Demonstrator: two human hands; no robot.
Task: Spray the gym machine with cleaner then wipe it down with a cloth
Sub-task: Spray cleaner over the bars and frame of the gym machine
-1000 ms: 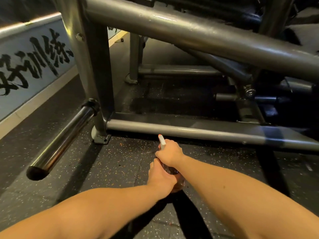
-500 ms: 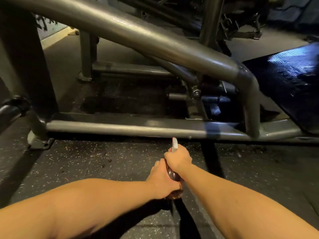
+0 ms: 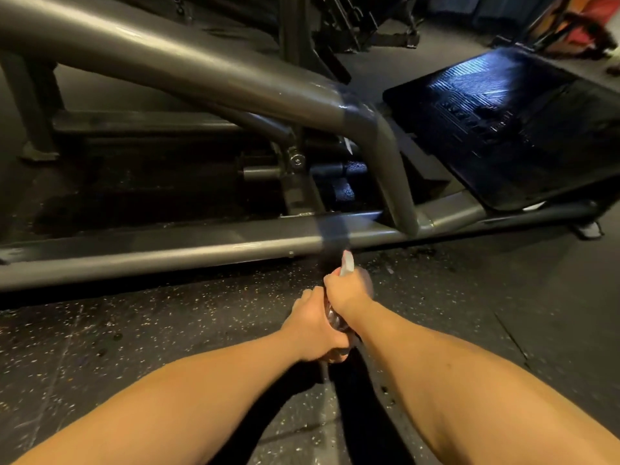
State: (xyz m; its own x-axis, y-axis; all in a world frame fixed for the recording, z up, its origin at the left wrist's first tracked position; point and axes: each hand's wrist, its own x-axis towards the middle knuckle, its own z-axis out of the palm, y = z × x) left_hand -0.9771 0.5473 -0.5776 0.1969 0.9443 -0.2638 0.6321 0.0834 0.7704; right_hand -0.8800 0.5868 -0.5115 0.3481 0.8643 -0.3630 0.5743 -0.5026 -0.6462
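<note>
Both hands hold a clear spray bottle point(image 3: 333, 318) low over the floor. My right hand point(image 3: 350, 290) grips its white spray head point(image 3: 346, 263), whose nozzle points at the lower grey rail point(image 3: 201, 250) of the gym machine. My left hand point(image 3: 313, 327) wraps round the bottle's body from the left. The bottle is mostly hidden by the two hands. A thick sloping grey tube point(image 3: 167, 58) of the frame runs above and bends down to the lower rail. No cloth is in view.
A black ribbed footplate point(image 3: 503, 122) tilts up at the right. Dark linkage parts and a bolt point(image 3: 297, 160) sit behind the rail. Speckled black rubber floor point(image 3: 134, 330) lies under my arms. More equipment stands at the back.
The view and both hands have shifted right along the lower rail, from the upright post and chrome peg toward the bend and the footplate. The grip on the bottle is unchanged.
</note>
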